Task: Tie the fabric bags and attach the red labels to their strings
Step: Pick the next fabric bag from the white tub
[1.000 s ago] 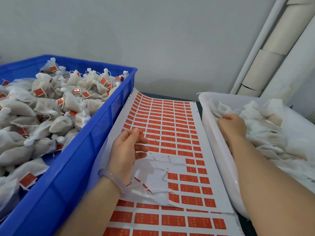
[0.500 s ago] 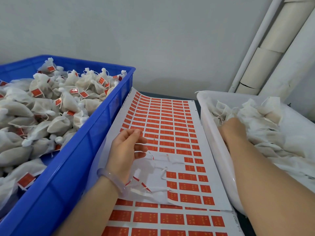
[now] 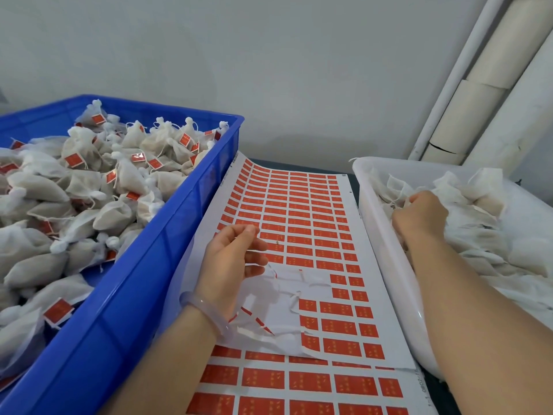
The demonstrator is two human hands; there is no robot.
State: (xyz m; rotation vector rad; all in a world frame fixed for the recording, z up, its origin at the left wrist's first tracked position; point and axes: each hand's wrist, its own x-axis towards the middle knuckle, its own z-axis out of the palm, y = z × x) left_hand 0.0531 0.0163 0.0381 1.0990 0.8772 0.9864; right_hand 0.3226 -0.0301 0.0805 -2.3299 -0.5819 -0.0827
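A sheet of red labels (image 3: 299,211) lies between two bins, with a peeled bare patch near its front. My left hand (image 3: 233,259) hovers over that patch, fingers loosely curled and holding nothing. At the right, my right hand (image 3: 419,217) reaches into the white tub (image 3: 374,229), its fingers curled into the pile of untied white fabric bags (image 3: 484,235) and gripping one there. The blue crate (image 3: 167,229) on the left holds several tied bags with red labels (image 3: 119,181).
A second label sheet (image 3: 299,381) lies under the first at the front. White pipes and cardboard tubes (image 3: 478,85) lean against the grey wall at the back right. The two bins close in the label sheet on both sides.
My right hand has dug further into the untied bags in the white tub and closed its fingers there. My left hand has stayed over the peeled patch.
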